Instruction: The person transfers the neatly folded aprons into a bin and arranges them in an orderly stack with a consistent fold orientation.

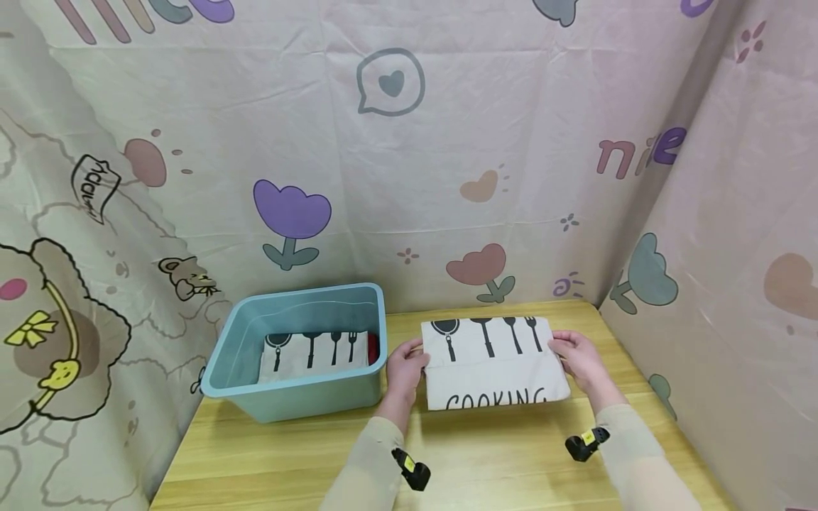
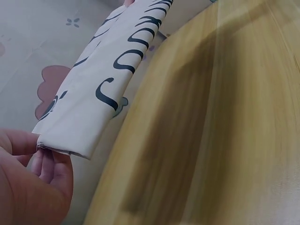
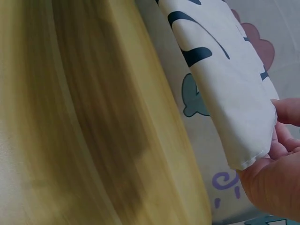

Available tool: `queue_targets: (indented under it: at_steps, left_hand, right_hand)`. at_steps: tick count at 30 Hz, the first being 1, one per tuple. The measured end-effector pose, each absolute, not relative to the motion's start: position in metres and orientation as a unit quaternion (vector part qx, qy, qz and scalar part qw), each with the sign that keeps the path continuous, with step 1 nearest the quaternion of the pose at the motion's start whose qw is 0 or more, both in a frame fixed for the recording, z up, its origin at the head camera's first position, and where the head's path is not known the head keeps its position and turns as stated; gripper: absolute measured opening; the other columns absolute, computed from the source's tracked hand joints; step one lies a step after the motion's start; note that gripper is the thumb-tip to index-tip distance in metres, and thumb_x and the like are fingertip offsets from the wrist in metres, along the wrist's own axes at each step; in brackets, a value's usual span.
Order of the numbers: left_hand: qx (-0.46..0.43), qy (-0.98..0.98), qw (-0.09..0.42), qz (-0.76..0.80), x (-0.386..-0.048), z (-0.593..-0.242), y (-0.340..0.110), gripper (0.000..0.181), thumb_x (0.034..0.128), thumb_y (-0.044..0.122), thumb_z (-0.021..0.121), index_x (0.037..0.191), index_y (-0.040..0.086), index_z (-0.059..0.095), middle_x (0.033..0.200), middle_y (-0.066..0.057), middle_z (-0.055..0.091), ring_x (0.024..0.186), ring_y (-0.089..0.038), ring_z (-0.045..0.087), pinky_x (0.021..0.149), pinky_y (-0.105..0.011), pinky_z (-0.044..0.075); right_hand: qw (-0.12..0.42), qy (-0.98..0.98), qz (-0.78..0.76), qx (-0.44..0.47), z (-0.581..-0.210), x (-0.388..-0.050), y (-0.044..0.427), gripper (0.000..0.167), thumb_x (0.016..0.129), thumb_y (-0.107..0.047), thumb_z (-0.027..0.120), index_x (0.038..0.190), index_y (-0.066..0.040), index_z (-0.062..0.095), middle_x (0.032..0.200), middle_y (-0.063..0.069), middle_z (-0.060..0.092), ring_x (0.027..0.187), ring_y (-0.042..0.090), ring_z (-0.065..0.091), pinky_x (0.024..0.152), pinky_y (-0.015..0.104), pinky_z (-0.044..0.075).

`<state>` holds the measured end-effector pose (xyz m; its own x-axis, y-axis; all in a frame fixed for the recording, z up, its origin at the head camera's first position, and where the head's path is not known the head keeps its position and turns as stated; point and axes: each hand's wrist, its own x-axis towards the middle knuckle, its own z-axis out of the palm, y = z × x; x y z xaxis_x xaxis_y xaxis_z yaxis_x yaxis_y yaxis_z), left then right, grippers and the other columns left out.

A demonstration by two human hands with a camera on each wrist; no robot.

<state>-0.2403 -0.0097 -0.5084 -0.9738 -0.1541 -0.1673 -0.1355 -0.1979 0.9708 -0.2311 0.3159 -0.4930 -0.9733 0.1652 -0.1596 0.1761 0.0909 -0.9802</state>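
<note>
Between both hands hangs a folded white cloth (image 1: 495,376), printed with black kitchen utensils and the word COOKING. My left hand (image 1: 405,367) pinches its left edge, thumb above and fingers beneath, as the left wrist view shows of the same hand (image 2: 35,173). At the opposite edge my right hand (image 1: 583,360) grips the cloth; in the right wrist view its fingers (image 3: 281,140) curl under the folded end. The cloth is held above the table, which carries its shadow. What the cloth is, an apron or a towel, I cannot tell.
A blue plastic bin (image 1: 300,394) stands left of my left hand. Inside lies another white cloth (image 1: 313,357) with the same utensil print, beside something red (image 1: 373,348). The wooden table (image 1: 268,454) meets a patterned curtain (image 1: 409,177) at the back and sides.
</note>
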Motion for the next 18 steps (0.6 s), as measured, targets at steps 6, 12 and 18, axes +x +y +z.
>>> queue_targets:
  at_steps: [6,12,18]
  left_hand:
    - [0.107,-0.617,-0.003,-0.780,-0.237,-0.498,-0.007,0.043,0.0835,-0.011,0.062,0.126,-0.004,0.064,0.103,-0.017,0.070,0.067,-0.013,0.057,0.053,-0.024,0.044]
    - [0.108,-0.622,-0.013,-0.776,-0.231,-0.477,-0.005,0.043,0.0855,-0.010,0.062,0.128,-0.001,0.063,0.107,-0.018,0.068,0.072,-0.015,0.058,0.057,-0.026,0.045]
    - [0.102,-0.611,0.001,-0.785,-0.234,-0.470,-0.004,0.041,0.0847,-0.009,0.064,0.124,0.002,0.067,0.102,-0.013,0.067,0.076,-0.016,0.060,0.057,-0.026,0.046]
  right_hand:
    - [-0.003,0.728,-0.678,0.099,-0.488,-0.230,0.324,0.033,0.097,-0.010,0.060,0.123,0.008,0.049,0.096,-0.004,0.062,0.083,0.005,0.061,0.071,0.026,0.055]
    - [0.003,0.723,-0.685,0.088,-0.475,-0.227,0.325,0.036,0.099,-0.006,0.057,0.128,0.011,0.043,0.093,-0.008,0.061,0.082,0.003,0.060,0.071,0.025,0.055]
    - [-0.002,0.707,-0.703,0.079,-0.462,-0.224,0.325,0.022,0.099,-0.004,0.057,0.118,0.002,0.048,0.089,-0.012,0.062,0.082,0.003,0.060,0.071,0.024,0.054]
